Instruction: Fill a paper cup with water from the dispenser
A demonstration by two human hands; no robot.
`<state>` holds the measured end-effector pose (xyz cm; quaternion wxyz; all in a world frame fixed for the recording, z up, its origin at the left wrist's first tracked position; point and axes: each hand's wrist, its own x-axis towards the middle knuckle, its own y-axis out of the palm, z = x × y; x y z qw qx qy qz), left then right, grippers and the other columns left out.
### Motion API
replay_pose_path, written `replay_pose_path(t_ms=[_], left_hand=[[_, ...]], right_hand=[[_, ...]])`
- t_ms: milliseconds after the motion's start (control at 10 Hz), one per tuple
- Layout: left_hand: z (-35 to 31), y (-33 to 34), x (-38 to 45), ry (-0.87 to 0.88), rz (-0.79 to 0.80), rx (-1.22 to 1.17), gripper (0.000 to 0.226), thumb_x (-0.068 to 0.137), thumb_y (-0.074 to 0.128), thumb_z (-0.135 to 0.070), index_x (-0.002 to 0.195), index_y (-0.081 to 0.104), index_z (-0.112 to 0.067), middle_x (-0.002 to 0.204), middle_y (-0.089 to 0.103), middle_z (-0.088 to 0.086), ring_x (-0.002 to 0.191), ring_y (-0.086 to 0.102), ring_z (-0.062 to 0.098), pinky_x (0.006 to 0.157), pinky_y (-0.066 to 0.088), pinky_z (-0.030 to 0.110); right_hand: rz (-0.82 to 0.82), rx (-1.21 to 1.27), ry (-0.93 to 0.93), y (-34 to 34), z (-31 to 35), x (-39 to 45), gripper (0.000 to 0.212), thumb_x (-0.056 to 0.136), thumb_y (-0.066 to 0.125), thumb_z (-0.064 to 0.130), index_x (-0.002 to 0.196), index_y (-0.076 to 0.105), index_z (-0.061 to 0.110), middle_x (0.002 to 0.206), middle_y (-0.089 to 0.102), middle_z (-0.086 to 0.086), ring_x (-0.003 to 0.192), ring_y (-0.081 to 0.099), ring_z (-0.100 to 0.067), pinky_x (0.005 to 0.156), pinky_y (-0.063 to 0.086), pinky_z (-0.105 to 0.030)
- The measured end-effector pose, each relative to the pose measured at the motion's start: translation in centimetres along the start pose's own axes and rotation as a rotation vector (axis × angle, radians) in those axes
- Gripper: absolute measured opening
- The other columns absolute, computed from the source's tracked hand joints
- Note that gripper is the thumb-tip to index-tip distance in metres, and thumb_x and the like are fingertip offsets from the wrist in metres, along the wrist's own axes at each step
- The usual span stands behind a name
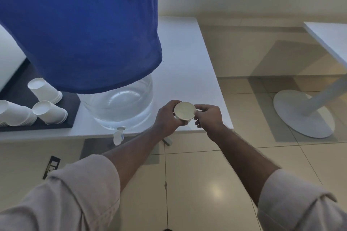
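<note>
A white paper cup (185, 111) is held upright over the table's front right corner, its open mouth facing up and empty. My left hand (168, 118) wraps its left side and my right hand (208, 118) pinches its right rim. To the left stands the water dispenser (122, 105), a clear water-filled jar under a blue cloth cover (78, 28). Its white tap (118, 136) juts over the table's front edge, left of and below the cup.
Stacks of white paper cups (47, 92) lie on their sides on a dark tray (69, 107) at the left. The white table (187, 62) ends just right of my hands. A second table with a round base (302, 114) stands on the tiled floor at right.
</note>
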<state>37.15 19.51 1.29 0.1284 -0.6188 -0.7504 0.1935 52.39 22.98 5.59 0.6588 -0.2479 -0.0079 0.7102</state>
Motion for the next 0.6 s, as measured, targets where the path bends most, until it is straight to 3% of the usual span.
replay_pose_path(t_ms=[200,400,600], left_hand=[[1.5,0.9,0.7,-0.059,0.02,0.017,0.067,0.063,0.092,-0.009,0.121,0.061,-0.02,0.107,0.068,-0.007,0.104,0.066,0.02,0.097,0.056,0.042],[1.8,1.2,0.3,-0.077,-0.005,0.024,0.065,0.061,0.092,-0.008,0.118,0.062,-0.019,0.103,0.07,-0.005,0.102,0.069,0.022,0.095,0.057,0.042],[1.6,0.9,-0.6,-0.112,-0.026,-0.002,0.083,0.064,0.093,-0.009,0.137,0.054,-0.013,0.12,0.068,0.006,0.111,0.065,0.026,0.102,0.053,0.039]], right_hand=[[-0.001,-0.007,0.049,0.7,-1.1,1.0,0.026,0.087,0.059,0.0,0.111,0.069,0.004,0.068,0.063,-0.012,0.049,0.053,-0.021,0.049,0.047,-0.029],[0.012,0.01,0.064,1.1,-1.7,1.2,0.027,0.089,0.058,0.001,0.114,0.068,0.006,0.081,0.065,-0.013,0.052,0.056,-0.02,0.05,0.047,-0.029],[0.008,0.043,0.084,1.2,-1.7,0.6,0.029,0.092,0.059,0.01,0.12,0.063,0.004,0.086,0.065,-0.015,0.057,0.057,-0.021,0.048,0.045,-0.027]])
